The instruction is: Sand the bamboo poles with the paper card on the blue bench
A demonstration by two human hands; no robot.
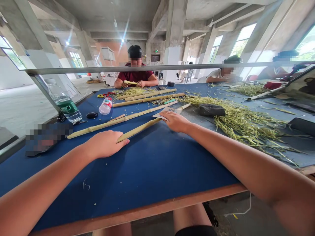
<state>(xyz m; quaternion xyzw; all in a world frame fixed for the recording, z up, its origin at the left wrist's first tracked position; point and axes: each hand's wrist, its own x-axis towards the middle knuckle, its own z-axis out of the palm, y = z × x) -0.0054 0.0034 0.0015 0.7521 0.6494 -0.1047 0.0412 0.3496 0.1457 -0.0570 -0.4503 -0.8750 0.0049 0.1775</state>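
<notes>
Well forward, left hand point(105, 144) and right hand point(175, 121) palm-down on bamboo tube point(139, 130).

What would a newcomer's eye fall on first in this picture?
Long bamboo tubes lie across the blue table, one under the left hand and right hand. To the right spreads a large heap of green-yellow straw. At the far end sits a person in a maroon shirt.

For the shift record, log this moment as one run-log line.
left hand: at near end of pale green bamboo stalk | right hand: on stalk, against white printed paper slip | surface: blue table mat
</notes>
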